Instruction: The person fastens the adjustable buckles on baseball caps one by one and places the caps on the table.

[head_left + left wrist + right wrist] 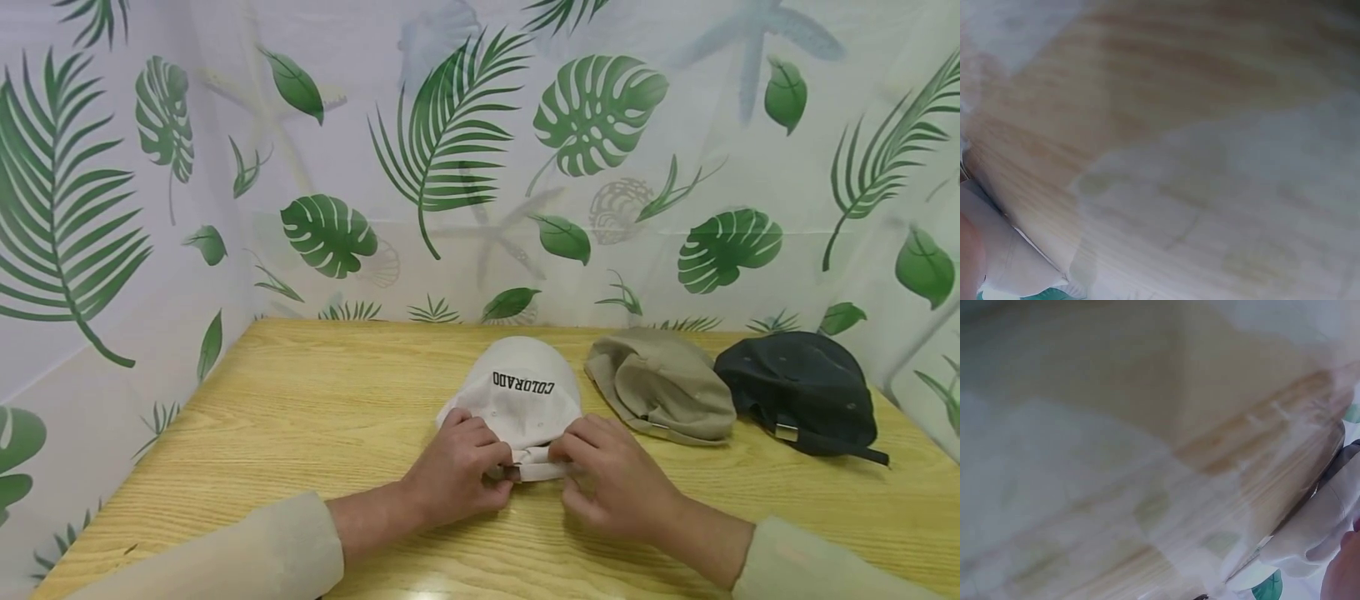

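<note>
A white baseball cap (517,408) with dark "COLORADO" lettering lies on the table, its back strap (540,472) turned toward me. My left hand (461,467) pinches the left part of the strap near a small dark fastening. At the strap's right part, my right hand (615,475) pinches the band between thumb and fingers. Part of the strap is hidden behind the fingers. In the left wrist view, white cloth of the cap (1016,259) shows at the lower left edge, beside a blurred bit of the hand.
Right of the white cap lies a khaki cap (660,383), slightly crumpled. Beyond it sits a black cap (806,392) with a metal buckle and a loose strap end. A leaf-printed cloth (480,208) hangs behind the wooden table (315,400).
</note>
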Action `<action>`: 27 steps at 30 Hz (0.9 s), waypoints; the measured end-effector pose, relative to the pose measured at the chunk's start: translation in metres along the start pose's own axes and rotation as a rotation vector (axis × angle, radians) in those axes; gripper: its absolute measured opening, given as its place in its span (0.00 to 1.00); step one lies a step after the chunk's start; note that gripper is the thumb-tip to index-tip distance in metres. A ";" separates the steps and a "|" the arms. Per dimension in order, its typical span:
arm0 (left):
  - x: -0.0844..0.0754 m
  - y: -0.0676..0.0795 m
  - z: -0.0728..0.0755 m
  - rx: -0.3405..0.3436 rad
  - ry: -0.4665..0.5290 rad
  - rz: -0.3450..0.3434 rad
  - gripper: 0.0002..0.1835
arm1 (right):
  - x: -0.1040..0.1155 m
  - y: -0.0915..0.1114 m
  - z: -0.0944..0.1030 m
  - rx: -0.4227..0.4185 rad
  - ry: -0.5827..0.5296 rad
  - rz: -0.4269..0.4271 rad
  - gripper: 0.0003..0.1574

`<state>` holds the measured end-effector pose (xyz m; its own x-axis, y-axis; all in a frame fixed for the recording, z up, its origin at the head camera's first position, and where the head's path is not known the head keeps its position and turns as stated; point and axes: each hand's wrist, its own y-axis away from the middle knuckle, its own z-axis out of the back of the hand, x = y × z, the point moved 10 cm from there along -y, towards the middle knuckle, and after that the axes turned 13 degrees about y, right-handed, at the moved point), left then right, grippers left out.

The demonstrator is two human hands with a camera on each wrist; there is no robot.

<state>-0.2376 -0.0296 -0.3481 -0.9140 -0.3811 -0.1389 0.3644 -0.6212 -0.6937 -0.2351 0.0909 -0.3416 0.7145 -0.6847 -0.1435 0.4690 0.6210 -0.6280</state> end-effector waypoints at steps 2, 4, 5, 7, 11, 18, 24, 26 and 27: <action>0.000 0.000 0.000 -0.001 -0.004 -0.003 0.10 | 0.000 -0.001 0.000 0.004 -0.003 -0.002 0.12; 0.000 0.000 0.000 -0.004 -0.009 -0.008 0.10 | 0.002 -0.001 -0.001 0.007 -0.011 -0.001 0.11; 0.000 0.000 0.000 -0.005 -0.013 -0.012 0.10 | 0.002 -0.001 -0.002 0.010 -0.012 0.000 0.10; 0.000 0.000 -0.001 -0.008 -0.018 -0.018 0.10 | 0.004 -0.001 -0.003 0.009 -0.015 0.006 0.10; -0.003 0.000 -0.001 -0.012 -0.026 -0.033 0.10 | 0.006 -0.001 -0.006 0.011 0.003 0.017 0.15; -0.006 -0.001 0.000 -0.017 -0.030 -0.053 0.10 | 0.011 -0.005 -0.009 0.014 0.037 0.029 0.20; -0.008 -0.001 0.000 -0.028 -0.027 -0.077 0.10 | 0.018 -0.008 -0.014 0.038 0.084 0.052 0.19; -0.010 -0.001 0.000 -0.032 -0.036 -0.099 0.09 | 0.018 -0.008 -0.016 0.060 0.095 0.052 0.19; -0.011 -0.002 0.000 -0.034 -0.042 -0.112 0.09 | 0.018 -0.007 -0.018 0.073 0.098 0.049 0.19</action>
<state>-0.2280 -0.0246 -0.3452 -0.9400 -0.3398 -0.0298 0.2537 -0.6382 -0.7269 -0.2346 0.0671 -0.3530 0.6854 -0.6843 -0.2489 0.4735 0.6785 -0.5615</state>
